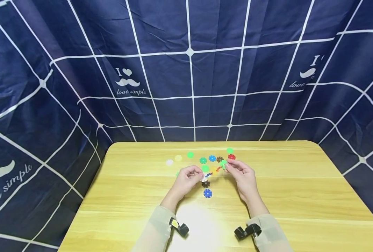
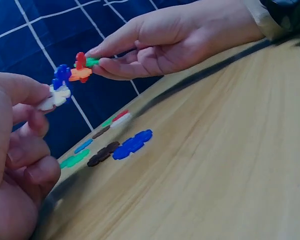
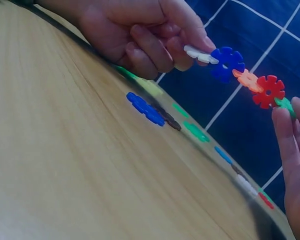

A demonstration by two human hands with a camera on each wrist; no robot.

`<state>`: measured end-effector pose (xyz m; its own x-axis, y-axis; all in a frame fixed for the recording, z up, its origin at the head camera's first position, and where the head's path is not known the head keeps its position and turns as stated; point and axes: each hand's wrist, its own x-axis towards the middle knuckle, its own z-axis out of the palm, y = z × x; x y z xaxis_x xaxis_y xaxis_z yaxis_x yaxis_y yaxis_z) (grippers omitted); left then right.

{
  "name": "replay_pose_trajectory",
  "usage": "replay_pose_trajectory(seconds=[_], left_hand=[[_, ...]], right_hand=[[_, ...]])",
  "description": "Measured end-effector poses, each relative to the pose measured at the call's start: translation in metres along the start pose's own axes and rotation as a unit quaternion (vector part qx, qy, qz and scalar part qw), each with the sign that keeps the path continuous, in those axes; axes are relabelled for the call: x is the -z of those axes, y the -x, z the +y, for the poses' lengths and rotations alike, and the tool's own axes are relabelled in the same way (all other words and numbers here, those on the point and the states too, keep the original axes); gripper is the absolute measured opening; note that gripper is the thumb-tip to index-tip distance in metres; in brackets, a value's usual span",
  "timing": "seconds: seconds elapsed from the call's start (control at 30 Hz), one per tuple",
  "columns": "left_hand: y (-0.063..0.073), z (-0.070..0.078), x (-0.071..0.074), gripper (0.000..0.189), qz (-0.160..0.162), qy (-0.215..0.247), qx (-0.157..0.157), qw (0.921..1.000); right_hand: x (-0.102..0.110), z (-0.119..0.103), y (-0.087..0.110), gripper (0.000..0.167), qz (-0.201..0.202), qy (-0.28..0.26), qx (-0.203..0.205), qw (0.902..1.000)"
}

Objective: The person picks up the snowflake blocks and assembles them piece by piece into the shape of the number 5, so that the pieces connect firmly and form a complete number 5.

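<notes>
Between my two hands stretches a short chain of notched plastic discs, joined slot to slot above the table. My left hand [image 1: 185, 179] pinches the white disc [image 3: 200, 55] at one end between thumb and fingers. From it run a blue disc [image 3: 232, 58], an orange disc [image 3: 247, 80] and a red disc [image 3: 263, 86]. At the other end, my right hand [image 1: 244, 177] pinches a green disc [image 3: 285, 105] with thumb and fingertips. Neighbouring discs sit at angles to each other. Below the chain lie a loose dark brown disc [image 1: 206, 186] and a loose blue disc [image 2: 132, 145].
More loose discs lie behind the hands on the wooden table [image 1: 126, 196]: white [image 1: 169, 162], yellow [image 1: 178, 158], bright green [image 1: 190, 154], light blue [image 1: 212, 156] and red [image 1: 231, 156] among them. A dark blue curtain [image 1: 164, 77] with white lines stands around the table.
</notes>
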<state>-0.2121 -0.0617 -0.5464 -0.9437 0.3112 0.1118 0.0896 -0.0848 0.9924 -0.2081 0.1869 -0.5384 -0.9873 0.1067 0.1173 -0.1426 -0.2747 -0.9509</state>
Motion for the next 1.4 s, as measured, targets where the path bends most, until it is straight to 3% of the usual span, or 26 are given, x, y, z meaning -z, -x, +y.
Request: replay_pose_trajectory(seconds=[0.17, 0.27, 0.37, 0.53, 0.63, 0.93, 1.2, 1.4], left_hand=[[-0.001, 0.001, 0.003, 0.005, 0.036, 0.05, 0.011, 0.998], [-0.002, 0.003, 0.004, 0.01, 0.065, 0.076, 0.013, 0.9949], [-0.004, 0.003, 0.005, 0.01, 0.084, 0.088, 0.014, 0.9925], [-0.005, 0.003, 0.006, 0.005, 0.098, 0.106, 0.022, 0.9893], [-0.005, 0.003, 0.005, 0.003, 0.097, 0.112, 0.019, 0.9887], [-0.007, 0.001, 0.006, 0.005, 0.101, 0.104, 0.016, 0.9894], [-0.007, 0.0, 0.005, 0.007, 0.105, 0.098, 0.014, 0.9896], [-0.006, 0.001, 0.005, 0.005, 0.101, 0.097, 0.016, 0.99]], right_hand=[[0.0, -0.005, 0.0, 0.049, -0.034, 0.076, -0.01, 0.9965], [-0.002, -0.008, 0.002, 0.046, -0.077, 0.158, -0.018, 0.9842], [-0.006, -0.012, 0.005, 0.037, -0.142, 0.254, -0.027, 0.9563], [-0.013, -0.013, 0.01, 0.031, -0.246, 0.377, -0.014, 0.8932], [-0.015, -0.01, 0.012, 0.031, -0.27, 0.4, -0.002, 0.8758], [-0.015, -0.007, 0.015, 0.038, -0.287, 0.402, 0.004, 0.8691], [-0.015, -0.005, 0.016, 0.028, -0.288, 0.428, 0.019, 0.8568], [-0.016, -0.003, 0.017, 0.026, -0.291, 0.416, 0.018, 0.8616]])
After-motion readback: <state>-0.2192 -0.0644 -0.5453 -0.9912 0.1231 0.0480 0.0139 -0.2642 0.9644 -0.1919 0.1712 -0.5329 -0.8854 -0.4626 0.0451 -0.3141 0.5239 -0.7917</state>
